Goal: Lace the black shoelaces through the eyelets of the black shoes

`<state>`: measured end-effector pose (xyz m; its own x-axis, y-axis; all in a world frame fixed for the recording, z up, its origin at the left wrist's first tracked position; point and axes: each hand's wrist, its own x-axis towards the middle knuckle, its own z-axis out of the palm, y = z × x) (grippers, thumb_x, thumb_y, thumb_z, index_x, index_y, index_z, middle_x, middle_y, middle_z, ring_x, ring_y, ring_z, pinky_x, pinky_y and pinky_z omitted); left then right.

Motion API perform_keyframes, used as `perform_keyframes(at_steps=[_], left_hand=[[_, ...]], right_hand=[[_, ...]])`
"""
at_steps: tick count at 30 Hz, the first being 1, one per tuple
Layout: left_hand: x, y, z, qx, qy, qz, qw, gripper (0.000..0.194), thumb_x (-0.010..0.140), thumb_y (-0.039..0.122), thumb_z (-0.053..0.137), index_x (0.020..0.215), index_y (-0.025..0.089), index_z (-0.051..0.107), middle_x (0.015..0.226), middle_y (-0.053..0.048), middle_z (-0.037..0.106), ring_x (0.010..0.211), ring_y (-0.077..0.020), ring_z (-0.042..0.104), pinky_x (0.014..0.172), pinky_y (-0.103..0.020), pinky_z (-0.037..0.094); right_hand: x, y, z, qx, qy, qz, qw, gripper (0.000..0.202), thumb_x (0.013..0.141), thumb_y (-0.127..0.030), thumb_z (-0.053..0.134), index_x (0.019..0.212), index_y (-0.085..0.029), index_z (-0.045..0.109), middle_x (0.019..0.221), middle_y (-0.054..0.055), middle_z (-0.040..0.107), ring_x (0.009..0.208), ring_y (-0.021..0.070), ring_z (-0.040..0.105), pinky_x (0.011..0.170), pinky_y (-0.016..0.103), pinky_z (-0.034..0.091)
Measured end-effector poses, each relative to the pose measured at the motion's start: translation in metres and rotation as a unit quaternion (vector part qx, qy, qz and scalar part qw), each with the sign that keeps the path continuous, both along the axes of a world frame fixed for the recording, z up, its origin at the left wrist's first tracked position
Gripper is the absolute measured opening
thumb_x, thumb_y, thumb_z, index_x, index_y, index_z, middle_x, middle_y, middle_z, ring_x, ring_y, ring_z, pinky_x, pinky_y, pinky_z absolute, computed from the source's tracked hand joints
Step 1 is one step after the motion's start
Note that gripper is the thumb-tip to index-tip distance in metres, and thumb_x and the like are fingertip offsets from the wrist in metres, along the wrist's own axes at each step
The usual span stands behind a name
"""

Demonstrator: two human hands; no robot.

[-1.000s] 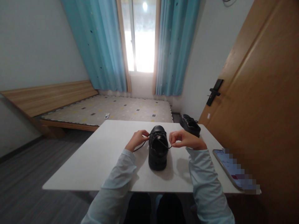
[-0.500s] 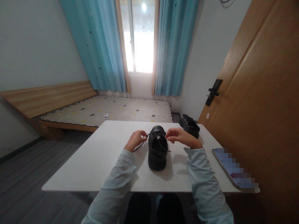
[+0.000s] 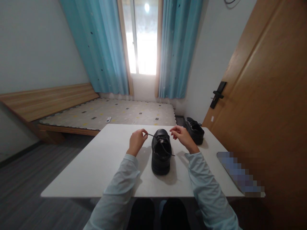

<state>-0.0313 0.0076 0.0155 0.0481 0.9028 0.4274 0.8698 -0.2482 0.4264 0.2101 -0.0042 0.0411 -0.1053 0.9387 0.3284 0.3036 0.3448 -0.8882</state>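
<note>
A black shoe [image 3: 161, 163] stands upright on the white table [image 3: 96, 166], its heel toward me. My left hand [image 3: 137, 139], left of the shoe, pinches a dark shoelace [image 3: 150, 135] that stretches taut from the lacing. The other lace end lies over the shoe's opening and sticks out to the right. Just right of the shoe's front is my right hand [image 3: 181, 135], fingers bent and apart, with nothing visible in them.
A second black shoe [image 3: 194, 130] stands at the table's back right. A pixelated flat object [image 3: 240, 175] lies along the right edge. Beyond the table is a bed [image 3: 124, 111] with a small white remote [image 3: 108, 119]; a wooden door [image 3: 268, 95] is at the right.
My left hand has moved slightly up and left, and the lace in it is now straighter. My right hand has risen a little, its forearm shifting left.
</note>
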Motion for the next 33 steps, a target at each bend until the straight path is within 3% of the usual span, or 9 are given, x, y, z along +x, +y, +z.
perform_keyframes(at_steps=[4,10,18,21,24,27,33], left_hand=[[0.001,-0.002,0.003,-0.02,-0.031,0.029,0.999,0.021,0.079,0.036,0.056,0.087,0.024,0.071,0.076,-0.004,0.07,0.073,-0.0198,0.063,0.064,-0.026,0.041],[0.005,0.001,0.002,-0.038,-0.135,0.002,0.99,0.022,0.081,0.037,0.057,0.092,0.023,0.07,0.077,-0.002,0.074,0.08,-0.0192,0.068,0.076,-0.028,0.047],[0.026,-0.005,0.004,0.006,-0.296,-0.174,0.939,0.028,0.083,0.033,0.057,0.105,0.018,0.067,0.105,-0.007,0.07,0.094,-0.0187,0.066,0.081,-0.031,0.054],[0.031,-0.008,0.005,0.038,-0.29,-0.232,0.928,0.026,0.085,0.034,0.055,0.101,0.019,0.068,0.106,-0.006,0.07,0.101,-0.0188,0.063,0.089,-0.033,0.051],[0.033,-0.012,0.006,0.059,-0.267,-0.26,0.926,0.022,0.084,0.033,0.056,0.095,0.019,0.07,0.1,-0.005,0.071,0.097,-0.0186,0.064,0.092,-0.033,0.049],[0.034,-0.014,0.008,0.067,-0.266,-0.282,0.92,0.018,0.083,0.031,0.059,0.09,0.019,0.069,0.094,-0.005,0.072,0.091,-0.0183,0.066,0.087,-0.032,0.05],[0.038,-0.016,0.007,0.071,-0.259,-0.289,0.919,0.011,0.082,0.025,0.059,0.083,0.018,0.068,0.086,-0.004,0.072,0.08,-0.0164,0.066,0.076,-0.028,0.052]], right_hand=[[-0.001,-0.001,0.0,0.003,-0.001,-0.009,1.0,0.014,0.069,-0.025,0.054,0.076,-0.014,0.059,0.064,0.0,0.058,0.05,0.0097,0.052,0.047,0.023,0.042],[-0.004,0.001,-0.003,0.001,-0.018,-0.013,1.0,0.013,0.07,-0.024,0.053,0.077,-0.014,0.06,0.063,0.001,0.059,0.05,0.01,0.053,0.047,0.022,0.042],[-0.016,-0.003,-0.002,0.05,-0.083,-0.02,0.995,0.018,0.076,-0.018,0.049,0.085,-0.015,0.065,0.075,0.003,0.064,0.064,0.0127,0.056,0.059,0.025,0.046],[-0.022,-0.007,-0.002,0.114,-0.109,-0.033,0.987,0.032,0.08,-0.016,0.047,0.108,-0.019,0.063,0.09,0.005,0.062,0.074,0.0141,0.056,0.067,0.028,0.048],[-0.026,-0.008,-0.004,0.188,-0.148,-0.025,0.971,0.044,0.082,-0.014,0.047,0.125,-0.024,0.055,0.108,0.008,0.054,0.093,0.0183,0.054,0.085,0.037,0.047],[-0.029,-0.009,-0.006,0.227,-0.184,-0.009,0.956,0.045,0.086,-0.014,0.045,0.128,-0.027,0.053,0.119,0.009,0.048,0.107,0.0215,0.048,0.099,0.043,0.039],[-0.032,-0.012,-0.006,0.25,-0.233,0.028,0.939,0.041,0.087,-0.011,0.042,0.122,-0.027,0.058,0.13,0.008,0.044,0.116,0.0229,0.043,0.1,0.043,0.038]])
